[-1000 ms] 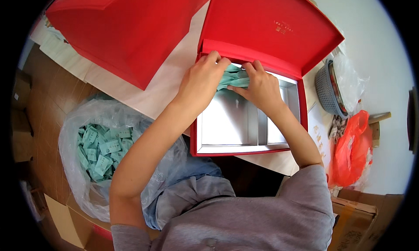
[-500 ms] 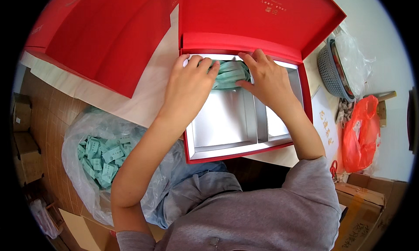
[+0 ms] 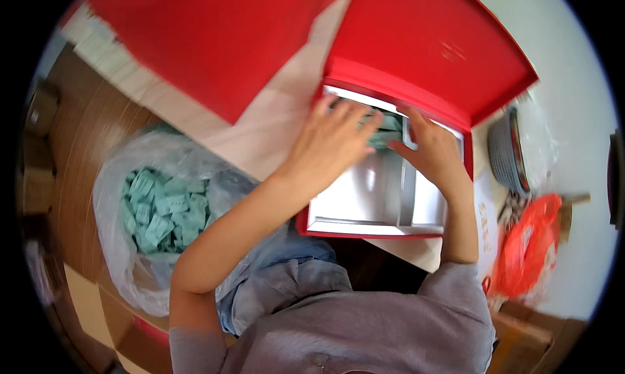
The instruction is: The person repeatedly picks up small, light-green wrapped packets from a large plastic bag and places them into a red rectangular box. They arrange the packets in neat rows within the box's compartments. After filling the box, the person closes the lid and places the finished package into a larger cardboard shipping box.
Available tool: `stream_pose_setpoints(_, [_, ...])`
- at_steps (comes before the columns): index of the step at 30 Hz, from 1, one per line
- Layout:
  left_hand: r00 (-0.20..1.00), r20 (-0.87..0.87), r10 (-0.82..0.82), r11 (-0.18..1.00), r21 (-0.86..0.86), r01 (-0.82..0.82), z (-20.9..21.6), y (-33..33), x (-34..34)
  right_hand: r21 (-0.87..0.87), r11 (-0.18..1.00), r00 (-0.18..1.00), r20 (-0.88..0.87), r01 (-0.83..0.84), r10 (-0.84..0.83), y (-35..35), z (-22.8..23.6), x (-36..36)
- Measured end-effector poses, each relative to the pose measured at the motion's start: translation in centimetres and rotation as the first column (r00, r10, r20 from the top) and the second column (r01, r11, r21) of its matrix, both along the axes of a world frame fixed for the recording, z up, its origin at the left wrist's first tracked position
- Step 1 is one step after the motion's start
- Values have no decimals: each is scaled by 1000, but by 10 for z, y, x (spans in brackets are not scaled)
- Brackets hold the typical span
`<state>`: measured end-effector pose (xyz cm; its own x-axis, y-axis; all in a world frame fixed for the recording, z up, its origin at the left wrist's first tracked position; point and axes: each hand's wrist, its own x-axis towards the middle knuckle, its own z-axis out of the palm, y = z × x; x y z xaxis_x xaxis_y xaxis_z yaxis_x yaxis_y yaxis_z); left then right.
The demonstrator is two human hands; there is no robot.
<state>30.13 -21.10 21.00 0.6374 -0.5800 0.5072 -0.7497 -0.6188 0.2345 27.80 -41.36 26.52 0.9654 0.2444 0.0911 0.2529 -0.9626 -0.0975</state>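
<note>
A red gift box [image 3: 467,156] lies open, its silver tray [image 3: 358,192] split into a large left compartment and a narrower right one. Small green packets [image 3: 388,123] lie in a row at the far end of the large compartment. My left hand [image 3: 335,136] is over the left part of this row, fingers spread and slightly blurred, hiding some packets. At the row's right end is my right hand [image 3: 433,146], thumb and index finger apart beside the packets. Neither hand visibly lifts anything.
A clear plastic bag [image 3: 114,208] full of loose green packets [image 3: 166,208] stands at my left. Another red lid or panel [image 3: 215,42] leans at the far left. On the right are a grey basket [image 3: 508,152], a red plastic bag [image 3: 530,250] and cardboard boxes [image 3: 524,338].
The view has turned, so the box appears farther right and tilted. My left hand has loosened, its fingers spreading over the packets. The right hand stays at the row's right end.
</note>
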Motion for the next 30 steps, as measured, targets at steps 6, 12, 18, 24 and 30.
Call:
stream_pose_setpoints(6, [390, -136, -911, 279, -899, 338, 53, 104, -143, 23, 999, 974, 226, -30, 24, 18, 20, -23])
stream_pose_setpoints(12, [151, 155, -976, -127, -976, 177, 58, 160, -242, 429, 593, 731, 438, -682, 524, 123, -1, -85])
stream_pose_setpoints(18, [332, 190, -924, -65, -933, 354, 53, 194, -290, 740, 426, 709, 96, -520, 699, 299, -94, -107])
stream_pose_setpoints(24, [447, 321, -835, -147, -912, 382, 48, 228, -326, 383, 666, 652, -187, -640, 735, 401, -254, -79])
stream_pose_setpoints(30, [512, 398, -761, -251, -909, 334, 37, 237, -353, 112, 323, 274, -318, -940, 908, 450, -315, -85])
